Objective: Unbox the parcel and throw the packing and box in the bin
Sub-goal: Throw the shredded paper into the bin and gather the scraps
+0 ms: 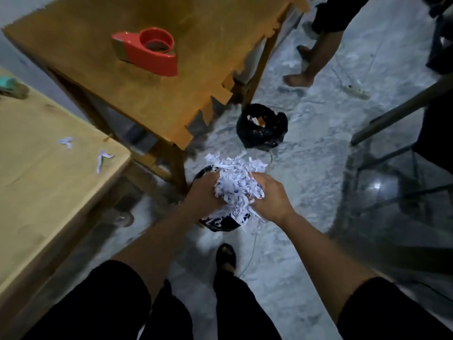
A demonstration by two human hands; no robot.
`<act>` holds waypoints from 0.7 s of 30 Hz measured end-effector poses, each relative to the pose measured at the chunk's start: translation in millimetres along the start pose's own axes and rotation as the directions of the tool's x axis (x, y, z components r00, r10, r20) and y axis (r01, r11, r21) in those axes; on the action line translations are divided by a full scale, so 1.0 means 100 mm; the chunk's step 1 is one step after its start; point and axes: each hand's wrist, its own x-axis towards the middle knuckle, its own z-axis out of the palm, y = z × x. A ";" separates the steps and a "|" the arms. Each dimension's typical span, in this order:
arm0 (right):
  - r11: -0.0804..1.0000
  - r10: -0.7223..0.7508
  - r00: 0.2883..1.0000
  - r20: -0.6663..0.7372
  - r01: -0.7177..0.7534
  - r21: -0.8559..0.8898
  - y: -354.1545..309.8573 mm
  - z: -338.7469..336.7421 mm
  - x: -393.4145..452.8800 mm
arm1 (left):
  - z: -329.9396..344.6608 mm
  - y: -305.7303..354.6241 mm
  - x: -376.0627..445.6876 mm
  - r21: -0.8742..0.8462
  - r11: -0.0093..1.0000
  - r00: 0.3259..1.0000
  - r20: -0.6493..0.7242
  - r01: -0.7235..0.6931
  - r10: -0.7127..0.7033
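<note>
Starting at the left edge of the frame, I can see a few stray strips (66, 142) of shredded paper lying on the pale counter (36, 192), and my worry is that they get forgotten there, since nothing I am holding reaches them. Moving toward the middle, my left hand (204, 192) is closed against one side of the wad of shredded paper packing (235, 185), and my right hand (272, 197) presses in from the other side, so each grip is clamped on the wad with the fingers curled into it. The wad sits at centre frame, directly over a black-lined bin (218, 223) just below my hands, and it bulges wider than the part of the rim I can see. I judge that loose strips hanging off the lower right edge of the wad could fall past the rim onto the floor (306, 192) if I loosen my hold too soon or off centre. The picture is blurred, so I cannot tell whether any have dropped already. Up and to the right stands a second black bin (261, 126) holding scraps, well apart from my hands. I cannot see the box anywhere, so it may be left undone.
</note>
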 end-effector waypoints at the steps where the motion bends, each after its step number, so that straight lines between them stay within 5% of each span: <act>1: 1.000 0.002 1.000 0.012 -0.002 -0.020 0.14 0.04 0.09 | 0.12 -0.06 0.11 -0.017 0.999 1.000 0.000 0.027 -0.027; 9: 0.986 0.158 0.967 0.200 -0.164 0.011 0.90 0.53 0.85 | 0.86 -0.71 0.94 -0.078 0.976 0.980 0.020 0.201 -0.200; 15: 0.980 0.193 0.921 0.340 -0.166 -0.106 0.96 0.67 1.09 | 1.04 -0.77 1.19 0.303 0.887 0.925 0.042 0.348 -0.377; 21: 0.925 0.105 0.959 0.263 0.003 -0.381 0.60 0.43 0.99 | 0.94 -0.37 1.15 0.537 0.796 0.959 -0.119 0.279 -0.257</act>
